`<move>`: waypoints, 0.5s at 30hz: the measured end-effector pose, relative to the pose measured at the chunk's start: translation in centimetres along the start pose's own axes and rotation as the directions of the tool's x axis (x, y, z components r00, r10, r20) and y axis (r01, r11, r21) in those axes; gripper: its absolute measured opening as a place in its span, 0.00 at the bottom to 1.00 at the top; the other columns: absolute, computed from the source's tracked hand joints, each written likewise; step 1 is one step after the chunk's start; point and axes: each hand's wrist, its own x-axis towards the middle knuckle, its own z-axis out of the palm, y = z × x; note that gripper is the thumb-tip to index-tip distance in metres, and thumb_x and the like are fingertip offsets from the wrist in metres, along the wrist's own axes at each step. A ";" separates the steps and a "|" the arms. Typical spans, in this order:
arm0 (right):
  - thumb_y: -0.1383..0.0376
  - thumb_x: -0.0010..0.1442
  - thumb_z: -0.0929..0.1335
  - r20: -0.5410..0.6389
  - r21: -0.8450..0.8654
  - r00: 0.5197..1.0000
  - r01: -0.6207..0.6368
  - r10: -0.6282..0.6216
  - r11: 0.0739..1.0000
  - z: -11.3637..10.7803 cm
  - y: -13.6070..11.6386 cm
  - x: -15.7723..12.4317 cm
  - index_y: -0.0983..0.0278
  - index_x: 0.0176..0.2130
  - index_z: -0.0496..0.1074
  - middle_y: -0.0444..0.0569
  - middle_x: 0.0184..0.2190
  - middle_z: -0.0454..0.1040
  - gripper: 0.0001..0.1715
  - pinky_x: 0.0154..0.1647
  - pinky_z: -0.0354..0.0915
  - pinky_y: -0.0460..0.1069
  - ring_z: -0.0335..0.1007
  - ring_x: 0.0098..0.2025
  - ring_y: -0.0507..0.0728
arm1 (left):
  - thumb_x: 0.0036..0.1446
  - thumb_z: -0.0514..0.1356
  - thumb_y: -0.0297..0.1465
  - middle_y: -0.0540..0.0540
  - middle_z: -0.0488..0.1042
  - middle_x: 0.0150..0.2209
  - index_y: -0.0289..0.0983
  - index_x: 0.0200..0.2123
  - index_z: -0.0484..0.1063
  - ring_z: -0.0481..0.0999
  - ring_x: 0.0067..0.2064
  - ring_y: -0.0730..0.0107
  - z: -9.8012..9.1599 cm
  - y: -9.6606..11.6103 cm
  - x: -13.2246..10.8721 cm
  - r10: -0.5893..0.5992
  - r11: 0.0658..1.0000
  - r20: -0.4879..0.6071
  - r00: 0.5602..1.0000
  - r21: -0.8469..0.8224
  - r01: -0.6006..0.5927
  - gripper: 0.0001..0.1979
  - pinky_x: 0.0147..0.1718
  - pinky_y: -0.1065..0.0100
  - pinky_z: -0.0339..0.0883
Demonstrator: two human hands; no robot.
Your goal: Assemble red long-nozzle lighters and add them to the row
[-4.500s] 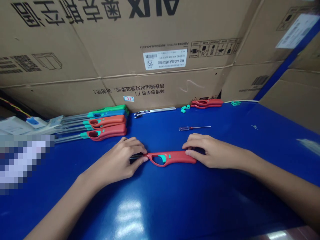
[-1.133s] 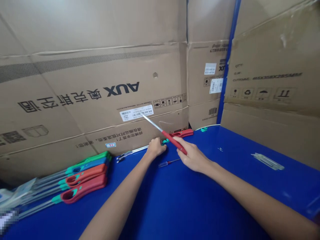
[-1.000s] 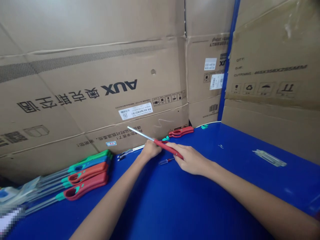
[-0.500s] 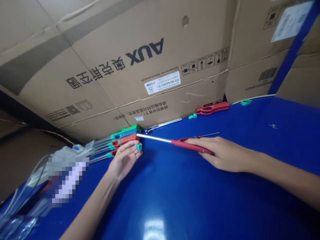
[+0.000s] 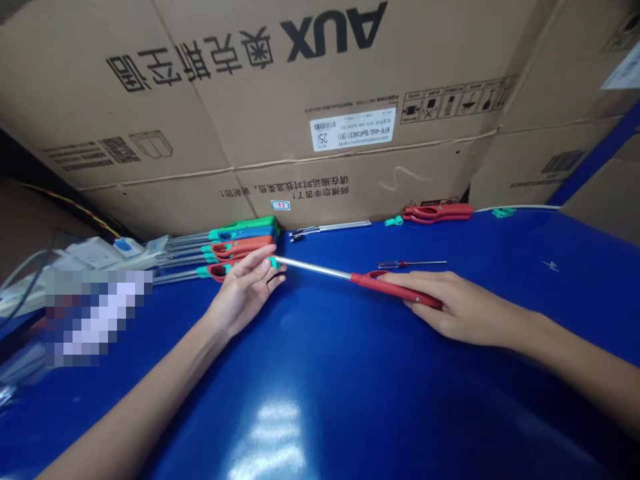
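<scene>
My right hand (image 5: 460,307) grips the red handle of a long lighter (image 5: 385,285) lying low over the blue table (image 5: 350,387). Its metal tube (image 5: 313,267) points left. At the tube's tip, my left hand (image 5: 245,287) pinches a small teal cap (image 5: 273,263) between thumb and fingers. Just beyond the left hand lies a row of finished lighters (image 5: 235,247) with red, blue and green handles.
Large cardboard boxes (image 5: 300,107) wall off the table's far side. Near them lie a bare metal tube (image 5: 330,229), a thin red-handled screwdriver (image 5: 410,264), another red handle (image 5: 437,213) and loose teal parts (image 5: 394,221). A blurred patch and clutter sit at the left edge.
The lighter has come down from the far boxes and swung left. My left hand has brought a teal cap to the tube's tip, beside the row of finished lighters.
</scene>
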 end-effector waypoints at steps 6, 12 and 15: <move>0.71 0.60 0.63 -0.004 0.012 1.000 -0.021 0.021 1.000 0.2 0.2 0.0 0.52 0.64 0.60 0.45 0.60 0.68 0.35 0.57 0.66 0.58 0.67 0.59 0.62 | 0.46 0.70 0.23 0.48 0.80 0.36 0.36 0.39 0.79 0.78 0.38 0.71 0.0 -0.1 -0.1 0.071 0.997 -0.039 0.997 -0.010 -0.071 0.14 0.41 0.69 0.74; 0.71 0.61 0.63 0.029 -0.001 0.999 -0.015 0.016 1.000 0.4 -0.1 -0.1 0.51 0.65 0.58 0.45 0.60 0.69 0.36 0.58 0.66 0.59 0.67 0.59 0.62 | 0.41 0.74 0.26 0.47 0.80 0.34 0.35 0.35 0.79 0.78 0.37 0.70 0.2 -0.4 -0.3 0.091 0.996 -0.004 0.996 0.007 -0.091 0.15 0.39 0.67 0.75; 0.70 0.61 0.62 0.035 -0.009 0.999 -0.020 0.020 1.000 0.4 -0.3 -0.2 0.50 0.65 0.58 0.44 0.60 0.68 0.36 0.58 0.66 0.59 0.67 0.59 0.61 | 0.40 0.75 0.27 0.47 0.80 0.32 0.35 0.34 0.79 0.77 0.35 0.71 0.3 -0.5 -0.4 0.093 0.996 0.014 0.996 0.010 -0.093 0.15 0.38 0.68 0.75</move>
